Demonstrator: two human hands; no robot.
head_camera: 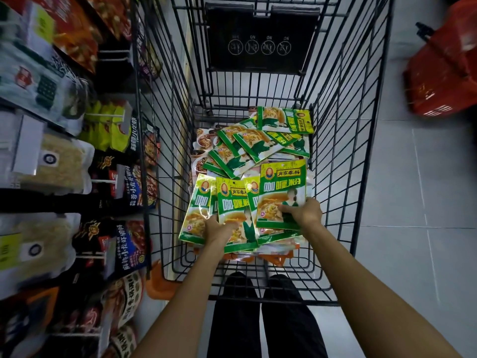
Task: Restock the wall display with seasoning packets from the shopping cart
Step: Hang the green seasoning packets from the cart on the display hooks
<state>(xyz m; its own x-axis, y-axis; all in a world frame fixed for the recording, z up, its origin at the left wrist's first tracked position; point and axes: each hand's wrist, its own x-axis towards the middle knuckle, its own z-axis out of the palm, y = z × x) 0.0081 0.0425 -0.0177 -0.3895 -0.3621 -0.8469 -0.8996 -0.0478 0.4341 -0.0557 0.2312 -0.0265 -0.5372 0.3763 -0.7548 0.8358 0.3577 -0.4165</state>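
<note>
Both my arms reach down into the black wire shopping cart [343, 130]. My left hand [216, 229] grips a fanned bunch of green and yellow seasoning packets [232, 202] at their lower edge. My right hand [303, 211] pinches a single matching packet [282, 192] and holds it upright beside the bunch. More packets of the same kind [258, 143] lie loose in a heap on the cart floor behind them. The wall display [51, 156] fills the left side, its pegs hung with bags and packets.
An empty white peg [103, 115] sticks out in front of yellow-green bags on the display. Red shopping baskets [444, 71] are stacked on the tiled floor at the upper right. My legs in black trousers [260, 319] stand behind the cart.
</note>
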